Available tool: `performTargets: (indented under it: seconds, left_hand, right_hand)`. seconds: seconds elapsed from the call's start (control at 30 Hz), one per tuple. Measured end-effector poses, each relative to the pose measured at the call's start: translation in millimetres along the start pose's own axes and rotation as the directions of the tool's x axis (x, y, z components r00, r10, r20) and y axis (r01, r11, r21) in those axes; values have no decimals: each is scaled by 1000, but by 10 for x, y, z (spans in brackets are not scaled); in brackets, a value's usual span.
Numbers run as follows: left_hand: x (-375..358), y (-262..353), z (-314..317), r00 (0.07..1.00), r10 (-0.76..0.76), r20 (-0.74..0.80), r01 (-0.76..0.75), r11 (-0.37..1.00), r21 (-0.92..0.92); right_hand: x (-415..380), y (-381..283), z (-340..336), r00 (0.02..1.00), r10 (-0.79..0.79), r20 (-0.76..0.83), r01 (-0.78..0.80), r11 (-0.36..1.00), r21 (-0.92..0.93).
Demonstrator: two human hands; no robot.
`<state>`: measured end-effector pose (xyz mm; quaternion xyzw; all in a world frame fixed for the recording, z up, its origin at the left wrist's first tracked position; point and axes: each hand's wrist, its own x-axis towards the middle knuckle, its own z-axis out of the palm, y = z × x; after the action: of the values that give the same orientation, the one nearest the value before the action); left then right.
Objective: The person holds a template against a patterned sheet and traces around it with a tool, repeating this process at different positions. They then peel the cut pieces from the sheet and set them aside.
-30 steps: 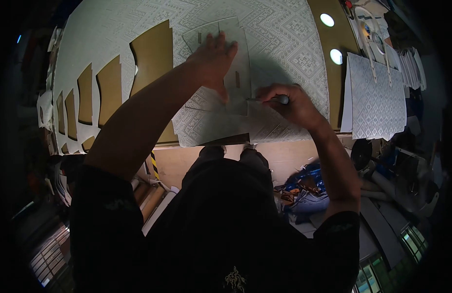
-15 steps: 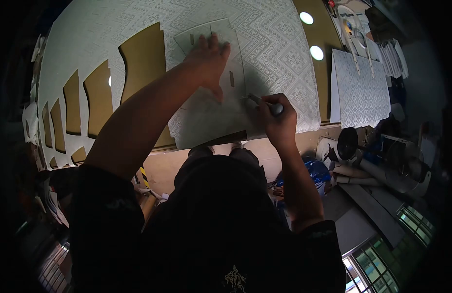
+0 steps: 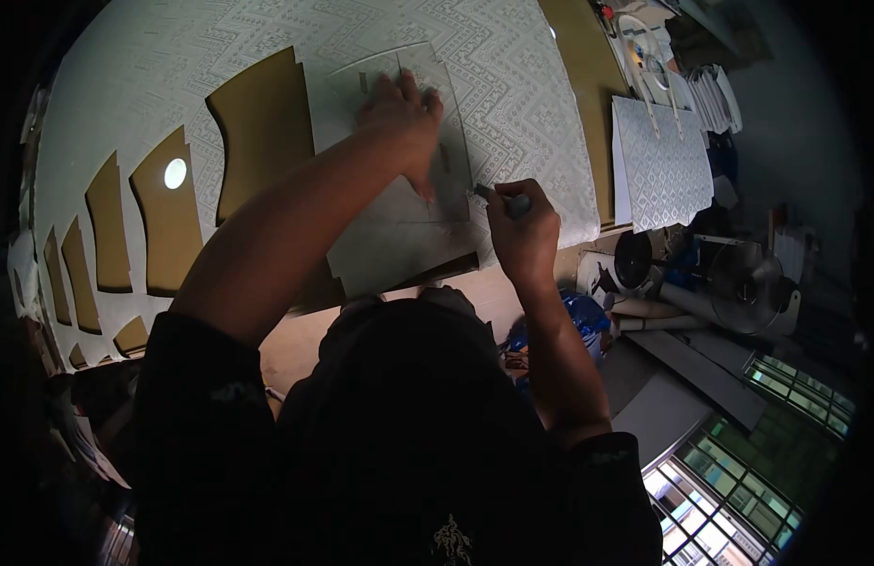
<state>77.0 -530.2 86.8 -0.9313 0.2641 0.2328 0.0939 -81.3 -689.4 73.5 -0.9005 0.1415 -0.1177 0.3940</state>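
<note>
My left hand (image 3: 404, 123) lies flat on a clear plastic template (image 3: 451, 193), its fingers spread. The template rests on white patterned fabric (image 3: 541, 123). In my right hand (image 3: 526, 226) is a grey-handled cutter (image 3: 518, 205), its tip at the template's right edge. My fingers hide part of the handle, and the tip is too small to make out well. To the left, a curved opening (image 3: 267, 123) in the fabric shows the brown table surface beneath.
Several smaller openings, among them a tall one (image 3: 168, 236), run along the fabric's left side. At the right, a folded patterned cloth (image 3: 663, 165) hangs over the table edge. A fan (image 3: 743, 283) and rolls stand on the floor to the right.
The whole view has shifted and turned slightly. My left hand stays spread on the template, and my right hand keeps the cutter close to the same edge.
</note>
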Motion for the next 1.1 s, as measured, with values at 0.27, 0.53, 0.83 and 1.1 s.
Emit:
performTargets:
  seconds: [0.27,0.53,0.83,1.1]
  left_hand:
    - [-31,18,-67,997,-13,74,15,999,-29]
    - [-38,17,-33,1000,3,-4,-3,998,-64]
    - [-34,-1,-51,1000,4,-7,-5,994,-113]
    - [-35,8,-109,998,4,58,7,985,-175]
  right_hand:
    - [26,-33,17,997,82,-7,-81,996,23]
    - [-104,-1,48,997,63,-34,-63,998,28]
    - [1234,-62,719,994,-80,-79,89,990,114]
    - [1564,15,952,982,-156,-105,173,969,177]
